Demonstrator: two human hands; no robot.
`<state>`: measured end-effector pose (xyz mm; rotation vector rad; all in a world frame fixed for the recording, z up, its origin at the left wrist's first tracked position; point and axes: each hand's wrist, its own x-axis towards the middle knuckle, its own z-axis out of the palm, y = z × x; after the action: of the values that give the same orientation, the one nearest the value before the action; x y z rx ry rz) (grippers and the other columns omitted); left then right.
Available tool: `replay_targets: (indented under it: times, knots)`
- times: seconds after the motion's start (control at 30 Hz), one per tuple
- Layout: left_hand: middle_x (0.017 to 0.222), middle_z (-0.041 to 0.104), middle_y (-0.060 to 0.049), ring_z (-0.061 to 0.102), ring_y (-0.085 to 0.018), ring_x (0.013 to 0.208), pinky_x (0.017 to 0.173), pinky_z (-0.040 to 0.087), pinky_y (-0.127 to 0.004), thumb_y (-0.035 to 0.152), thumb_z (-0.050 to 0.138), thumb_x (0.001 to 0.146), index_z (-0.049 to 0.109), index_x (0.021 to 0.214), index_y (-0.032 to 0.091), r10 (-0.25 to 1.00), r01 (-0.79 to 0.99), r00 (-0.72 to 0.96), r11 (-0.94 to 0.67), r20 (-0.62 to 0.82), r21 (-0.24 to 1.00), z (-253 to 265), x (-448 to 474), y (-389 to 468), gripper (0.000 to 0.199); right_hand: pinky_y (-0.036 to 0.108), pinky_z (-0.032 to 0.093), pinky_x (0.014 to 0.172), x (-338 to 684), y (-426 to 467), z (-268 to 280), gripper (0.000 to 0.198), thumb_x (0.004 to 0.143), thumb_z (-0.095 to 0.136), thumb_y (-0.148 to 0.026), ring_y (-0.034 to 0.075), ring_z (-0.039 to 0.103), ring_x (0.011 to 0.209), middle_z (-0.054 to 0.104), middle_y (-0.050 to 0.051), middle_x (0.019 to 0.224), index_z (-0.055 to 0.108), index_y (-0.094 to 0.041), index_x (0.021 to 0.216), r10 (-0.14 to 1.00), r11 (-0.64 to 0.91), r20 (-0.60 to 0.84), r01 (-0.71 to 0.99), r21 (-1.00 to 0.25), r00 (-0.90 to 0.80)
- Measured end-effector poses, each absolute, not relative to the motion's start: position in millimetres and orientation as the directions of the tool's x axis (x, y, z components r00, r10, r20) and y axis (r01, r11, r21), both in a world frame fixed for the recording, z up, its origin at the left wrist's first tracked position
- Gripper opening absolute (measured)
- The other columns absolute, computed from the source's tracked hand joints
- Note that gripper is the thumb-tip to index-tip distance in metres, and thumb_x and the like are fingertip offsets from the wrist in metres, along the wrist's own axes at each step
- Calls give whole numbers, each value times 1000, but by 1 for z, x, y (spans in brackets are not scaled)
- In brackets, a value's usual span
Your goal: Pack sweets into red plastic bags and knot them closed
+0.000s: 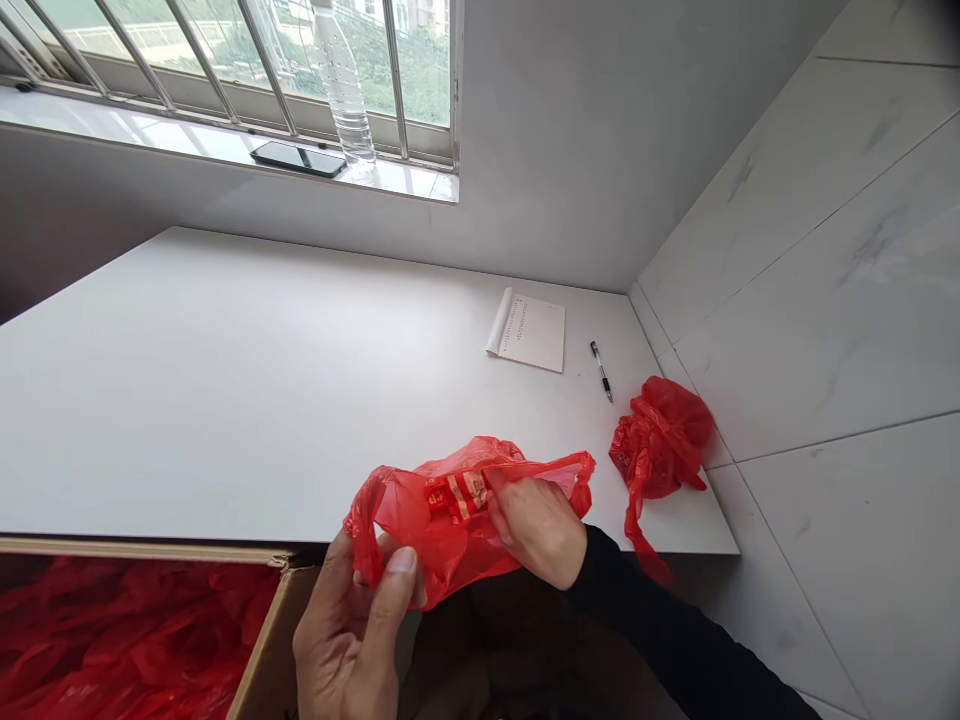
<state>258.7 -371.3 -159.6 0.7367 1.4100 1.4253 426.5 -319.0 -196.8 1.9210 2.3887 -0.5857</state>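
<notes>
A thin red plastic bag (450, 560) hangs with its mouth spread wide at the near edge of the table. My left hand (367, 620) pinches its left handle loop between thumb and fingers. My right hand (536, 525) reaches into the mouth from the right, fingers curled at the end of a small red and gold wrapped packet (466, 493). The bag's film and the hand itself partly hide those fingertips. On the table to the right lies another red plastic bag (660, 440), bunched up, its handle trailing over the edge.
An open cardboard box (259, 650) full of red plastic bags (127, 640) stands at lower left. A notepad (532, 335) and a pen (601, 372) lie on the white table (225, 380). A phone (298, 158) and a clear bottle (349, 95) are on the windowsill. Tiled wall borders the right.
</notes>
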Motion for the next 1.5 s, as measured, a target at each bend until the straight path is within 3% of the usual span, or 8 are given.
replay_targets:
  times: [0.23,0.6,0.77,0.97,1.1,1.2,1.33,1.5]
  knots:
    - [143,65,-1,58,-29,135,95,59,-24,36,77,86,57,146,35,948,-209,-278,100,-157,973,-177,252,-373,63,30,32,56,432,-312,-202,22,94,48,-11,18,63,67,69,2,79,66,-21,100,934,192,-231,929,-317,-272]
    - [101,78,-3,75,-21,88,82,63,-27,40,77,85,73,122,29,962,-45,-267,53,-63,998,-166,259,-371,38,30,36,62,447,-303,-202,20,91,49,-8,22,63,74,70,7,82,67,-15,96,941,145,-259,951,-272,-217]
    - [106,79,-5,76,-26,100,86,64,-30,44,79,82,74,121,29,953,-40,-283,97,-105,994,-162,263,-371,42,30,39,61,452,-309,-184,23,99,45,-16,21,64,67,68,5,74,68,-17,95,950,110,-254,958,-265,-180]
    - [116,76,-3,72,-24,112,93,61,-27,45,79,83,61,142,32,921,29,-384,75,-58,997,-163,263,-374,63,31,55,85,473,-345,-129,35,106,45,-24,19,68,100,71,3,113,58,-30,139,967,240,212,781,-576,-141]
    - [126,71,-2,67,-20,116,98,57,-26,34,77,87,62,140,33,914,92,-395,-56,88,994,-168,260,-375,55,44,55,98,498,-363,-111,43,99,62,-38,28,56,125,59,7,133,58,-35,142,899,188,438,880,-436,25]
    - [133,65,-2,62,-17,119,95,55,-20,24,74,90,63,139,35,918,125,-346,-161,195,979,-168,258,-373,51,53,55,98,518,-365,-115,58,93,67,-54,34,54,126,60,8,135,56,-32,145,960,74,278,922,-380,37]
    - [132,63,-4,59,-17,119,91,55,-19,21,72,91,63,139,34,914,149,-310,-225,262,963,-166,255,-373,51,41,60,72,532,-363,-119,35,99,57,-57,23,68,82,72,4,110,72,-32,118,993,-76,36,864,-498,109]
    - [126,63,-6,60,-19,112,95,54,-25,23,73,90,64,136,31,906,136,-357,-190,227,972,-170,249,-377,48,38,61,76,530,-365,-108,32,93,66,-60,21,70,82,76,0,102,75,-33,106,972,-105,86,736,-668,216]
